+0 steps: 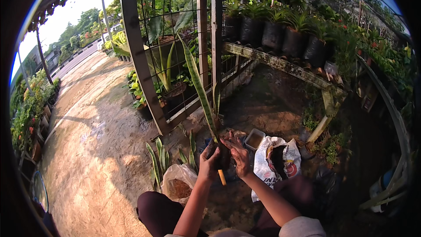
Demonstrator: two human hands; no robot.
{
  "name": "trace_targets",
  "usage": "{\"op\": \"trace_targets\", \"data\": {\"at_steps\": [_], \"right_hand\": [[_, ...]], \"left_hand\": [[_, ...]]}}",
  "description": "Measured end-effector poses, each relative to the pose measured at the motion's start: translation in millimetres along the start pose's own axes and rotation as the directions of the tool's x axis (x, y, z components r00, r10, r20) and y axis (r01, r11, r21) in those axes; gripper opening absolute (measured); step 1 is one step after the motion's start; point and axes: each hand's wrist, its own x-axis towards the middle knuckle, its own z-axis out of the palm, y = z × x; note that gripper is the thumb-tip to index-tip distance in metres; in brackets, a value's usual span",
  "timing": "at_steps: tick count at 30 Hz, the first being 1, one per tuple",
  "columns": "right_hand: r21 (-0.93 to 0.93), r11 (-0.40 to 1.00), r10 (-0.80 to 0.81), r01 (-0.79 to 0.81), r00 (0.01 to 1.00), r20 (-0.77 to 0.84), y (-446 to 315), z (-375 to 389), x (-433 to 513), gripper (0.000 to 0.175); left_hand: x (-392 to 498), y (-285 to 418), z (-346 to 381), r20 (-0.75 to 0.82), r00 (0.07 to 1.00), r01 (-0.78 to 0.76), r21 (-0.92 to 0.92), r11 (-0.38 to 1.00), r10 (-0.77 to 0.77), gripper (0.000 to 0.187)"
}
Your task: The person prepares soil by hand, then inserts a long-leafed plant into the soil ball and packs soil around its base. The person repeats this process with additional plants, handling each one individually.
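My left hand grips the dark, soil-covered base of a snake plant. One long, yellow-edged snake plant leaf rises from it, tilted to the left. On the other side, my right hand has its soiled fingers spread, close against the base; the hand partly hides any contact. Below the base, a yellow-orange handle sticks out, and its other end is hidden. A clear plastic bag with brown material inside stands to the left. At the right lies an opened white sack with dark contents.
A small plastic tub of brownish liquid sits behind the sack. Smaller snake plants stand at the left. Beyond are a metal mesh gate and a low bench bearing black-bagged plants. Sunlit ground stretches left.
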Motion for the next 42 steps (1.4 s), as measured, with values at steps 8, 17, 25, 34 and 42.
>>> {"op": "trace_targets", "data": {"at_steps": [8, 17, 25, 34, 42], "right_hand": [[-0.121, 0.986, -0.110, 0.116, 0.992, 0.055, -4, 4, -4, 0.049], [-0.086, 0.993, -0.062, 0.077, 0.985, 0.163, 3, 13, -11, 0.051], [-0.079, 0.997, -0.015, 0.023, 0.995, 0.100, -2, 24, -19, 0.061], [0.319, 0.946, 0.094, -0.053, 0.989, -0.114, 2, 31, -17, 0.056], [0.329, 0.838, 0.441, -0.436, 0.895, 0.065, 17, 14, -8, 0.035]], "left_hand": [[4, 5, -10, -0.066, 0.998, -0.014, 0.065, 0.998, 0.019, 0.030], [11, -2, -19, -0.085, 0.995, -0.055, -0.028, 0.998, 0.052, 0.032], [4, 6, 0, -0.068, 0.986, -0.155, -0.049, 0.987, 0.152, 0.036], [1, 1, 8, -0.174, 0.971, -0.185, -0.124, 0.975, 0.163, 0.033], [-4, -3, 12, -0.161, 0.974, -0.173, -0.089, 0.981, 0.158, 0.031]]}}
